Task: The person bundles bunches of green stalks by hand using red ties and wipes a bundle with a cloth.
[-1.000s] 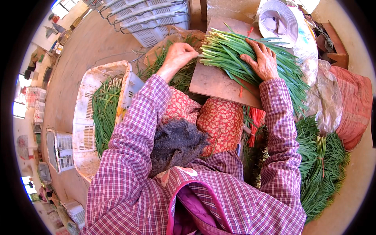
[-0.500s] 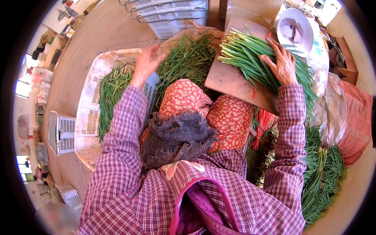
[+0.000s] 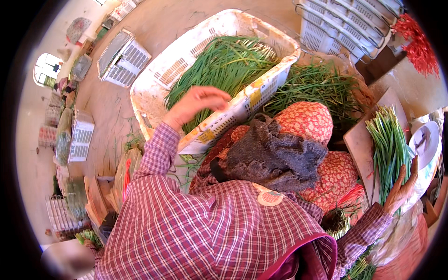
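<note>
Reaching over the white crate [image 3: 275, 86], the left grip [image 3: 198, 105] is released, loosely curled near the rim; green stalks [image 3: 214, 67] lie inside. The right grip [image 3: 400, 187], fingers spread and unclenched, rests against the green bundle [image 3: 388, 147] on the brown board [image 3: 360, 142]

Stacked white crates [image 3: 346, 28] are standing by the far right edge of the floor [image 3: 170, 25]; red strands [image 3: 417, 44] are hanging beside them. One slotted crate [image 3: 125, 60] is sitting near the floor's left edge.
</note>
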A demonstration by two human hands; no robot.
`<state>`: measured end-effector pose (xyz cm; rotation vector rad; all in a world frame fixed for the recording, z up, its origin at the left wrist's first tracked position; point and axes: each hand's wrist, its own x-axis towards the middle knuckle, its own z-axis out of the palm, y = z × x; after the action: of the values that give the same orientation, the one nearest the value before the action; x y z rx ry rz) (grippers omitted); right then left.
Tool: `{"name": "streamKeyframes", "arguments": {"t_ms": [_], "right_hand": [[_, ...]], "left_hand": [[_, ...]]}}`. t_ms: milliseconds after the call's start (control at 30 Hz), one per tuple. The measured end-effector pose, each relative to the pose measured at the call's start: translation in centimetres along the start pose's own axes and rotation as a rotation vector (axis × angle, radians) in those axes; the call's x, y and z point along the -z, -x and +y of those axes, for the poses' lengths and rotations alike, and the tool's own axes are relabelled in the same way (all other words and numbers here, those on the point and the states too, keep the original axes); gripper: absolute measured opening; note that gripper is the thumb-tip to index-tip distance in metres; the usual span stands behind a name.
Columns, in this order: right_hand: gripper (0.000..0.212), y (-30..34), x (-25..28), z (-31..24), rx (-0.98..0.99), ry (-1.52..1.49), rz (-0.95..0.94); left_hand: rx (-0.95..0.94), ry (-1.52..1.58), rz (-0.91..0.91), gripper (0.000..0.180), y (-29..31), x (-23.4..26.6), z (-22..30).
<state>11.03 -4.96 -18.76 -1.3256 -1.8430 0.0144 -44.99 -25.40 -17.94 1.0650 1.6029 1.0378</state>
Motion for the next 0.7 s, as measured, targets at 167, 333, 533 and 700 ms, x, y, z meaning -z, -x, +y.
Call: {"name": "streamKeyframes", "arguments": {"t_ms": [167,333,533,700], "right_hand": [[0.041,-0.4,-2.1,-4.4,-0.07,-0.235,-0.084],[0.04,-0.5,-7.1,-8.7,-0.09,-0.339,-0.22],[0.039,-2.1,-10.7,-13.1,-0.096,-0.425,-0.357],[0.036,-2.5,-12.3,-13.8,-0.138,-0.445,-0.438]], "left_hand": [[0.089,0.216,0.516,0.028,-3.5,10.9,-9.1],[0.284,0.227,0.678,0.036,-3.2,19.2,-14.9],[0.586,0.236,0.705,0.035,-4.8,20.9,-21.6],[0.77,-0.047,0.291,0.044,-6.7,18.2,-26.4]]}}
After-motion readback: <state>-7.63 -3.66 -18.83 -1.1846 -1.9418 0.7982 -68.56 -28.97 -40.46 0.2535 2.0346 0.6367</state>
